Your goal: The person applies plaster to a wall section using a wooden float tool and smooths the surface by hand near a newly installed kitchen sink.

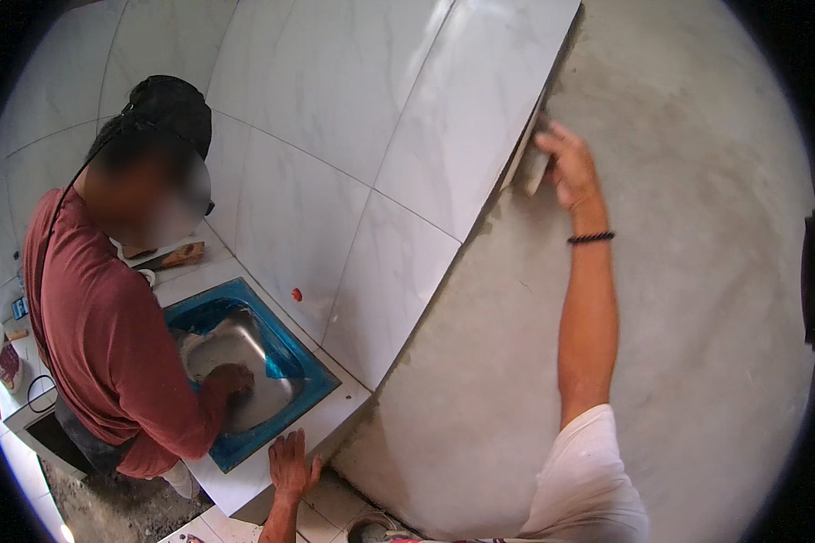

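Note:
My right hand (574,167), blurred, is closed on a flat, pale, plate-like tool (534,170) and presses it along the raw edge of the white marbled wall tiles (417,154). Its exact kind I cannot make out. Beyond the tile edge lies bare grey plaster (697,271). My left hand (290,463) lies on the front corner of the white counter (340,398) with its fingers stretched out, holding nothing. Beside it is a steel sink (276,394) with a blue film-covered rim.
A co-worker (109,308) in a dark red shirt leans over the sink with one hand inside it. A wooden-handled tool (179,256) lies behind the sink. A white container (2,353) stands far left. A bucket rim (371,523) shows below.

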The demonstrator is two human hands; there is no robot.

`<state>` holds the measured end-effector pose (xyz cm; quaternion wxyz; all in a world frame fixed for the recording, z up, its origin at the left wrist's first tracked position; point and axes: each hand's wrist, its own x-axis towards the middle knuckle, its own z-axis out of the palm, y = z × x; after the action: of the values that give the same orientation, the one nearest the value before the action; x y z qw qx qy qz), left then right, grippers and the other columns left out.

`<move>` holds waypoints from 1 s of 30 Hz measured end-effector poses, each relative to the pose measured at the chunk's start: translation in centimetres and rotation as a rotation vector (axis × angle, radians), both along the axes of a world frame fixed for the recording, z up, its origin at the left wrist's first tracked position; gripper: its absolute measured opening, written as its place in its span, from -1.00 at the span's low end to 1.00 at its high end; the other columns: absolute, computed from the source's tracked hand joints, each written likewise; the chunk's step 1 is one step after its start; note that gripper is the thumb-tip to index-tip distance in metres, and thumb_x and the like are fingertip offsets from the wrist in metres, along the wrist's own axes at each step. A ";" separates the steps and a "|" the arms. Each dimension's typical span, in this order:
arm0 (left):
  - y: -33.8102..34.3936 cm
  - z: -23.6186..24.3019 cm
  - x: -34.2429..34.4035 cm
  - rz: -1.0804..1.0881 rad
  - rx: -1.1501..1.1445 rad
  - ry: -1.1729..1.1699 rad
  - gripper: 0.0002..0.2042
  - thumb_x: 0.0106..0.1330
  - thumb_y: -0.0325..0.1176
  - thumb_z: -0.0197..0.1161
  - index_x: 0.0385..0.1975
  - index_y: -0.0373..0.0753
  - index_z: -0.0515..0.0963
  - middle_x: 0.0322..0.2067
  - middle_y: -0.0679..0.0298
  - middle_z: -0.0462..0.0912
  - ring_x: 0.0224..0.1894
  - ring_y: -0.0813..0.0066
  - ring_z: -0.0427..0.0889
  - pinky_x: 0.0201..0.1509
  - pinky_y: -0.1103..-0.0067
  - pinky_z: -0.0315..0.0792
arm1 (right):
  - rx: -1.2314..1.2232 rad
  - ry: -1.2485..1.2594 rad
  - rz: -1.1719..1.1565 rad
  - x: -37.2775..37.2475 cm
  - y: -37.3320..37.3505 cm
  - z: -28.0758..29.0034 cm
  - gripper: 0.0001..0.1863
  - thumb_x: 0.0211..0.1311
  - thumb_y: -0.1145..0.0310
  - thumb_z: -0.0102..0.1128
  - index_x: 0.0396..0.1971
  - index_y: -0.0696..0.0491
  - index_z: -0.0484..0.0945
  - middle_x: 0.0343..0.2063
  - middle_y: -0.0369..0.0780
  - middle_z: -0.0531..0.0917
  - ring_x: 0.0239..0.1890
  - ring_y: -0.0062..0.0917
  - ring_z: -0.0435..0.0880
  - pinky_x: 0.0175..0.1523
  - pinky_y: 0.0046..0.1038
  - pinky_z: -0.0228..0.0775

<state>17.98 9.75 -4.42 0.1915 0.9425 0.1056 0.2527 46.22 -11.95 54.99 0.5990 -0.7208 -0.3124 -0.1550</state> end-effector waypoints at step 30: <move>-2.7 -1.8 -1.2 -0.022 -0.098 0.112 -0.39 0.08 -0.11 0.30 0.12 -0.29 0.37 0.06 0.05 0.43 0.14 0.00 0.32 0.22 0.18 0.14 | -0.145 -0.188 0.002 1.1 -2.6 14.9 -0.53 0.34 0.33 0.03 0.20 0.17 0.33 0.03 -0.16 0.54 0.06 -0.39 0.56 0.11 -0.24 0.48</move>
<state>16.80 7.08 -6.27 0.2341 0.9457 0.1182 0.1921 47.30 -14.56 69.94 0.5136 -0.7440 -0.3784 -0.1985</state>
